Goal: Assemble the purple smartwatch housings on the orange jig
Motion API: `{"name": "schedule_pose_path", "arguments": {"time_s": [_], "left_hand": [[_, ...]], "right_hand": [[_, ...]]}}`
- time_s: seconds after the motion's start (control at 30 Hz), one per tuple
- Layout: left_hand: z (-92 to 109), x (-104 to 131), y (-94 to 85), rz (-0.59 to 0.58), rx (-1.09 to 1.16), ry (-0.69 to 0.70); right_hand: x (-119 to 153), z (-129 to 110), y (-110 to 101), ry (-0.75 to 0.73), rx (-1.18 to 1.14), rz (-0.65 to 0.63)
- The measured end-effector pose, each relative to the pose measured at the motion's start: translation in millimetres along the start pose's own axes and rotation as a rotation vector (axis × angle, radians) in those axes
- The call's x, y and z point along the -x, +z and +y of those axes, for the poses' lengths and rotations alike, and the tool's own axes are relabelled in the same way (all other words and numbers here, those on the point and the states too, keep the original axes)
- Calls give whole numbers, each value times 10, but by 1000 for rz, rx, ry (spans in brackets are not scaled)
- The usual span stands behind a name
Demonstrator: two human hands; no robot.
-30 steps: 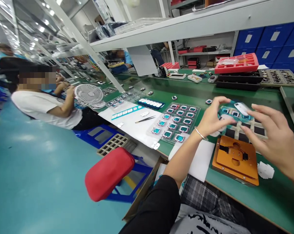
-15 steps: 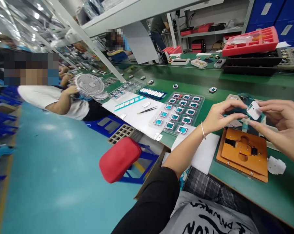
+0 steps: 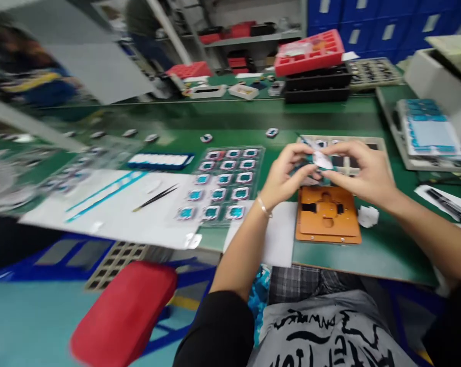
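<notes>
A small white plate is pinched between both hands above the back edge of an orange fixture. My left hand, with a bracelet at the wrist, grips its left side with thumb and fingers. On its right side, the fingertips of my right hand close on it. Behind the hands lies a beige tray with compartments. Left of them, a clear tray holds several small frames with teal faces. A crumpled white piece lies right of the fixture.
Black tweezers rest on white paper at the left, near a blue strip holder. A red stool stands below the table's edge. Red and black trays are stacked at the back. Blue-and-white sheets lie at the right.
The view has swung to the right, so the table's right side now shows and the seated person at left has left the picture. Both hands still hold the white plate, now more blurred.
</notes>
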State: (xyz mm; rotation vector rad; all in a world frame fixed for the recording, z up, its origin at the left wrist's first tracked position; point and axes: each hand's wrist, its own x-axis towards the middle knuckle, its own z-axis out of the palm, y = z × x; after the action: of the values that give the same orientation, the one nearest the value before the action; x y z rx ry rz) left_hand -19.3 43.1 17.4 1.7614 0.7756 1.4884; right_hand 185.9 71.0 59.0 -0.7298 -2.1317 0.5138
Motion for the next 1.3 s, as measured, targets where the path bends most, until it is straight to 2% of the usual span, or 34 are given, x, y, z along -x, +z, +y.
{"name": "schedule_pose_path", "arguments": {"time_s": [0.07,0.13,0.3,0.43,0.57,0.67,0.73,0.83,0.9,0.97,1.07,1.2,1.3], "left_hand": [[-3,-3,-27,22,-35,68],[-6,-8,-52,35,-105,148],[-21,-5,-97,-52,-313,243],[-36,25,-138,-35,-412,196],[-35,37,-190,-16,-374,119],[-13,9,-249,65,-365,99],[1,-17,-310,154,-370,109],[-14,-38,-437,294,-416,96],[-58,-29,-538,349,-474,4],[-124,-10,-637,372,-534,-156],[-242,9,-750,374,-589,-356],[-356,-13,-792,402,-723,-546],[-378,-42,-759,405,-846,-641]], "right_hand": [[-16,-16,11,15,43,-45],[-23,-8,44,9,-12,-88],[-23,91,165,-43,-464,-83],[-65,190,185,109,-719,-46],[-138,229,46,226,-653,84],[-165,195,-110,264,-573,112],[-154,142,-188,285,-533,15],[-105,28,-214,363,-444,-327],[-73,-55,-173,428,-336,-549],[-55,-125,-116,467,-204,-685],[-50,-175,-49,458,-21,-786],[-29,-172,-19,328,190,-752],[1,-186,-19,304,251,-760]]}}
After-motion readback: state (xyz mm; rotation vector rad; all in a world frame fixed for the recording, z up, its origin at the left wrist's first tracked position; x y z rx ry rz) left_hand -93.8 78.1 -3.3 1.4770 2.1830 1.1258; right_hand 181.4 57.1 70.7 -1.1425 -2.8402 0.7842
